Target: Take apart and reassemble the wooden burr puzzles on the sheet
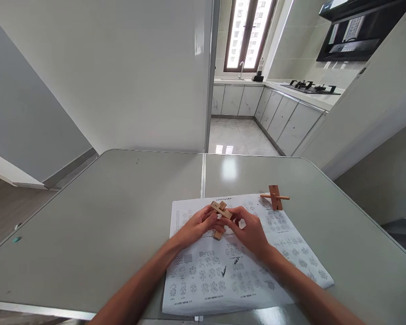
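Note:
Both of my hands close around a few interlocked notched wooden puzzle pieces (222, 210), held just above a printed sheet (216, 271). My left hand (200, 224) grips the cluster from the left, and my right hand (250, 228) pinches it from the right. One light block crosses the top, with a dark mark on it. Below the fingers a block end pokes out. How the pieces fit together inside is hidden by my fingers. Beyond my right hand, a flat reddish-brown wooden piece (275, 203) has a thin wooden stick (284, 197) across it.
The sheet carries rows of small line diagrams and lies across the seam of a grey-green table (122, 216). A small green bit (16, 239) is near the left edge. Behind the table stand a white panel (138, 76) and a kitchen with a gas hob (311, 86).

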Motion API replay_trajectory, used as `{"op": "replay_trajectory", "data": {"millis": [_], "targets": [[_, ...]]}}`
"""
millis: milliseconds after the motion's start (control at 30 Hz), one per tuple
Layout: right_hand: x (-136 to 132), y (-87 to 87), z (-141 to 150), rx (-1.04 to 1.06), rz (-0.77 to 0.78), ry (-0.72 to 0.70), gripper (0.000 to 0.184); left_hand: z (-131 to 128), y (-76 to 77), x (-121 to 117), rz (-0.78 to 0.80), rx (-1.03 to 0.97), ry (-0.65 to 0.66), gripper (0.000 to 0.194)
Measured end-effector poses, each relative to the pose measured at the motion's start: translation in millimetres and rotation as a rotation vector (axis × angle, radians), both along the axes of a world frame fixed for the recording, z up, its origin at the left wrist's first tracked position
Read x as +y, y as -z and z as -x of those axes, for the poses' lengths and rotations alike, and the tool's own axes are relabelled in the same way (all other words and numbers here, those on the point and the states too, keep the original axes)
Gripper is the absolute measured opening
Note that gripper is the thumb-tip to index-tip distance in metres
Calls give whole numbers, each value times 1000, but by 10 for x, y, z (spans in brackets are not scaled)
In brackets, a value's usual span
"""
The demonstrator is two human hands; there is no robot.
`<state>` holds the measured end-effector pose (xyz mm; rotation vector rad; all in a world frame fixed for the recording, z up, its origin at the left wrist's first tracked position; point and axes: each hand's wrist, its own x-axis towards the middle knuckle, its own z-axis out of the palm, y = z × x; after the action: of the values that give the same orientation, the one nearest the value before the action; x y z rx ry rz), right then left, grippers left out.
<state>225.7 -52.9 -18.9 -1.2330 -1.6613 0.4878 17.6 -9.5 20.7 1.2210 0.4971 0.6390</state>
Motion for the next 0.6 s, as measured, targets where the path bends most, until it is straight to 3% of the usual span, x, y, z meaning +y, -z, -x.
{"op": "replay_trajectory", "data": {"millis": [267, 600], "targets": [[-17, -36, 20, -65, -114, 1, 12, -38, -62, -50, -16, -6, 8, 43], [-9, -87, 8, -36, -105, 90, 18, -31, -63, -42, -55, 100, -47, 47]]}}
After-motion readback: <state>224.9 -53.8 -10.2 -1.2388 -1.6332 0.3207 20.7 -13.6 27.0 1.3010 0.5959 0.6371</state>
